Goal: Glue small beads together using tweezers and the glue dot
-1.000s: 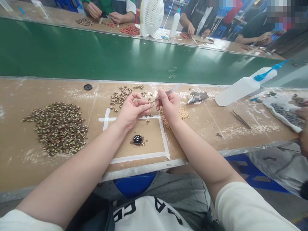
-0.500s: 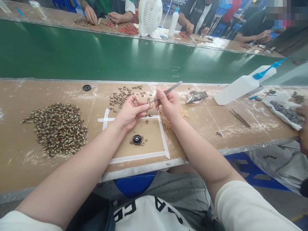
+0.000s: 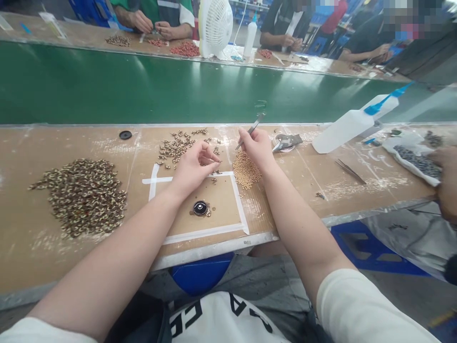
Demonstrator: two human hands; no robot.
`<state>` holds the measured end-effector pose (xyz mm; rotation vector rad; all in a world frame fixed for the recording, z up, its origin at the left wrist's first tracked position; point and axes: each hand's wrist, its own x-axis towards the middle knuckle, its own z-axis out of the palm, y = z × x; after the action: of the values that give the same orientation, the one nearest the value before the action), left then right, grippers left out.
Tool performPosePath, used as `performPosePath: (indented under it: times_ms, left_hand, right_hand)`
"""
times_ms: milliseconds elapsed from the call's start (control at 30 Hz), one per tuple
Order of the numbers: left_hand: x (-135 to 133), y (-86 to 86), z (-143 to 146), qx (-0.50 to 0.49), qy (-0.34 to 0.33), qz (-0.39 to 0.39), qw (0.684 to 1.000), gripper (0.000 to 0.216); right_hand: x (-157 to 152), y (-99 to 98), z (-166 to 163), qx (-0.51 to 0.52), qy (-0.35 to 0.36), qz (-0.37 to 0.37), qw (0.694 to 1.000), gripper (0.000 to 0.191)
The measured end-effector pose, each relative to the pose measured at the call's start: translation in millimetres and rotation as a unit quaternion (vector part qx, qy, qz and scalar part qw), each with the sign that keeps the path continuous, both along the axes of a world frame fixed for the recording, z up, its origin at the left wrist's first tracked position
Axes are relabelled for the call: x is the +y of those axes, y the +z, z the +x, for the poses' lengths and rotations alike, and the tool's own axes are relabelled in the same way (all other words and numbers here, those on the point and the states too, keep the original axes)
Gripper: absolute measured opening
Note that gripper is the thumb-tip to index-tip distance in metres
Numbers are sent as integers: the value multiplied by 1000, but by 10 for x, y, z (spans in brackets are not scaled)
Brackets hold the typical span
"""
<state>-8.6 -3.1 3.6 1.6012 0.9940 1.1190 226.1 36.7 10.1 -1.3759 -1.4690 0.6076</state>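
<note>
My left hand (image 3: pixel 194 167) is closed in a pinch on a small brown part held just above the bench. My right hand (image 3: pixel 257 148) grips metal tweezers (image 3: pixel 250 129), their tip pointing down over a heap of small tan beads (image 3: pixel 244 172). A scatter of small brown parts (image 3: pixel 176 145) lies just beyond my left hand. A black round disc (image 3: pixel 200 207) sits inside the white-taped rectangle (image 3: pixel 238 204) in front of me.
A large pile of brown curled parts (image 3: pixel 83 194) lies at the left. A black cap (image 3: pixel 125 135), a white squeeze bottle with blue nozzle (image 3: pixel 352 125), spare tweezers (image 3: pixel 350 170) and a bag of dark parts (image 3: pixel 416 160) are on the bench. Beyond the green conveyor (image 3: pixel 178 90), other people work near a white fan (image 3: pixel 214 26). Another person's hand (image 3: pixel 446 181) is at right.
My right hand has drawn away from my left hand, to the right and slightly back, with the tweezers now over the tan beads. My left hand has dropped a little.
</note>
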Motion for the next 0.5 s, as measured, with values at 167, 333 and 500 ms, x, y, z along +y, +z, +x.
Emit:
performPosePath:
  times_ms: [167,333,500]
  left_hand:
    - [51,36,-22,-92,62,-61,992,40]
    - [48,71,-1,-167,72,-90,979,42]
    - [26,44,13,-207,62,-121,969,43]
  right_hand:
    - [20,-45,-46,18,20,6,1000,42]
    - [60,-64,1,38,-2,33,999,26]
    - [167,-155,120,89,-14,1,996,20]
